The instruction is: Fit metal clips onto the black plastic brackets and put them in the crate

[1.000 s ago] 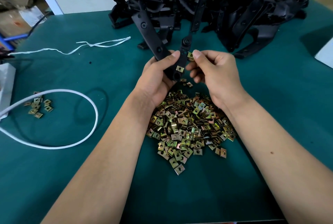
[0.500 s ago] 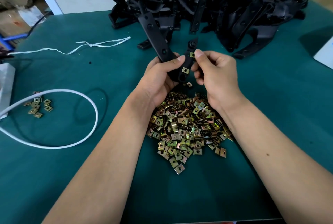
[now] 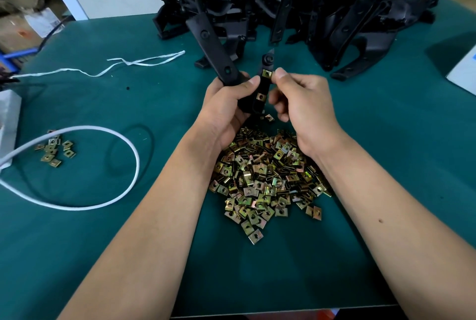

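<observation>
My left hand (image 3: 226,105) grips a black plastic bracket (image 3: 213,49) by its bend, both arms pointing up and away from me. One brass-coloured metal clip (image 3: 261,97) sits fitted low on the bracket's right arm. My right hand (image 3: 301,103) pinches a second clip (image 3: 267,74) against that arm, higher up. A heap of loose metal clips (image 3: 262,178) lies on the green table under my wrists. No crate is in view.
A big pile of black brackets (image 3: 322,10) fills the back of the table (image 3: 128,255). A white cable loop (image 3: 108,170) and several stray clips (image 3: 55,148) lie at the left, a white string (image 3: 134,63) behind them. A white box corner (image 3: 463,74) shows at the right edge.
The bracket has swung a little more upright in my left hand. My right thumb and finger have moved the second clip up against the bracket's right arm.
</observation>
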The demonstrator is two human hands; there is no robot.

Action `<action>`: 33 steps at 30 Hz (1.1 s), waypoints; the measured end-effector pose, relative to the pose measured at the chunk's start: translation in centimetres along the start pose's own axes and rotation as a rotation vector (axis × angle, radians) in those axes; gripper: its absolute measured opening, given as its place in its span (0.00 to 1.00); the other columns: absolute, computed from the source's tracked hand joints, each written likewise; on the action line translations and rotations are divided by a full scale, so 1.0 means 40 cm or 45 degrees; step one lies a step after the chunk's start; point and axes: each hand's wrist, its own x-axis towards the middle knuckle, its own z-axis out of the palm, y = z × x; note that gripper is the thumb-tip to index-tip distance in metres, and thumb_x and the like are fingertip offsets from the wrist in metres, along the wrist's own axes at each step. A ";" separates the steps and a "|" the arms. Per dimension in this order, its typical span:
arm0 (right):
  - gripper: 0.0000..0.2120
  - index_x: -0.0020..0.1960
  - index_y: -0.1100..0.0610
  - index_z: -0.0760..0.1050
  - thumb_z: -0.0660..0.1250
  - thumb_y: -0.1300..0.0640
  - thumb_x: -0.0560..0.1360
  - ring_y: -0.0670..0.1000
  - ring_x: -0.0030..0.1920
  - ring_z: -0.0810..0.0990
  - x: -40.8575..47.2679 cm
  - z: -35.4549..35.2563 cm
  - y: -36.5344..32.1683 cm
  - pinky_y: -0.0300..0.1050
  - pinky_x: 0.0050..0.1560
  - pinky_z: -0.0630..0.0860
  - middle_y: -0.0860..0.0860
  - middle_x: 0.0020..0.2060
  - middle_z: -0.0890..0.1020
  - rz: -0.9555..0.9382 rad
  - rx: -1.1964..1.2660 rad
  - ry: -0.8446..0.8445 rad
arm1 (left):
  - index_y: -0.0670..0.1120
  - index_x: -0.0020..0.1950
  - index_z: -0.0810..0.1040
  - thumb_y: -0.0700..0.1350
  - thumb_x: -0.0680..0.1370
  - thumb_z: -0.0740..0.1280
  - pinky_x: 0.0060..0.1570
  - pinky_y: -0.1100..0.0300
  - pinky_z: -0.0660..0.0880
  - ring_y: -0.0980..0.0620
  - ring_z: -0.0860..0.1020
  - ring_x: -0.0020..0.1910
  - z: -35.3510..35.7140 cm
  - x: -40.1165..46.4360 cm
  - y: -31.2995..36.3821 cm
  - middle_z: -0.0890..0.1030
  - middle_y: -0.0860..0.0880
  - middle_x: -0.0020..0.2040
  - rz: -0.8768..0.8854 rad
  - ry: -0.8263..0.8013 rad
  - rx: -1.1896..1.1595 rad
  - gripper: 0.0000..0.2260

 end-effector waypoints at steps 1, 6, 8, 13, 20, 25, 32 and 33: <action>0.19 0.48 0.73 0.78 0.64 0.55 0.84 0.47 0.29 0.69 -0.001 -0.001 0.002 0.39 0.27 0.63 0.54 0.30 0.76 0.014 0.004 -0.007 | 0.41 0.60 0.74 0.36 0.79 0.71 0.47 0.50 0.80 0.43 0.80 0.48 0.004 0.000 0.000 0.80 0.40 0.51 0.007 0.029 0.008 0.12; 0.15 0.46 0.67 0.80 0.66 0.55 0.83 0.45 0.28 0.68 -0.002 -0.007 -0.002 0.38 0.26 0.63 0.52 0.30 0.75 0.094 0.046 -0.064 | 0.43 0.56 0.74 0.37 0.76 0.74 0.50 0.45 0.79 0.43 0.80 0.47 0.011 0.002 -0.001 0.80 0.43 0.47 0.064 0.151 0.154 0.12; 0.16 0.42 0.62 0.80 0.69 0.51 0.82 0.46 0.28 0.69 0.000 -0.006 -0.007 0.39 0.27 0.64 0.52 0.30 0.75 0.126 -0.012 -0.080 | 0.44 0.55 0.74 0.38 0.75 0.76 0.51 0.45 0.80 0.46 0.80 0.47 0.008 0.003 -0.001 0.80 0.45 0.47 0.129 0.224 0.336 0.14; 0.24 0.47 0.67 0.84 0.73 0.43 0.77 0.44 0.34 0.75 0.008 -0.026 -0.035 0.42 0.37 0.71 0.50 0.33 0.77 0.041 -0.126 0.048 | 0.46 0.55 0.74 0.41 0.71 0.77 0.59 0.43 0.80 0.49 0.80 0.50 0.031 -0.011 0.015 0.78 0.49 0.48 0.339 0.182 0.565 0.17; 0.08 0.46 0.65 0.85 0.74 0.60 0.78 0.55 0.44 0.83 0.000 -0.185 -0.083 0.64 0.57 0.81 0.62 0.44 0.87 0.064 0.202 0.332 | 0.45 0.54 0.72 0.35 0.69 0.71 0.51 0.60 0.80 0.60 0.79 0.45 0.277 -0.025 -0.021 0.77 0.51 0.46 0.467 -0.087 0.629 0.17; 0.10 0.46 0.74 0.81 0.70 0.65 0.80 0.55 0.42 0.76 -0.075 -0.448 -0.124 0.58 0.48 0.77 0.62 0.40 0.82 -0.106 0.222 0.689 | 0.48 0.54 0.70 0.41 0.65 0.70 0.58 0.50 0.78 0.54 0.77 0.47 0.554 -0.097 -0.103 0.77 0.53 0.48 0.498 -0.396 0.686 0.19; 0.07 0.43 0.62 0.78 0.69 0.64 0.80 0.54 0.37 0.73 -0.365 -0.884 -0.121 0.48 0.41 0.70 0.56 0.34 0.77 -0.298 0.323 1.174 | 0.47 0.55 0.74 0.46 0.61 0.72 0.53 0.53 0.79 0.52 0.79 0.47 0.939 -0.332 -0.288 0.80 0.52 0.46 0.306 -0.962 0.694 0.22; 0.04 0.46 0.62 0.78 0.68 0.64 0.80 0.53 0.37 0.76 -0.415 -0.936 -0.107 0.45 0.40 0.73 0.55 0.34 0.79 -0.330 0.390 1.250 | 0.46 0.54 0.75 0.45 0.63 0.72 0.53 0.53 0.78 0.51 0.80 0.48 0.981 -0.372 -0.323 0.82 0.50 0.47 0.292 -1.066 0.742 0.21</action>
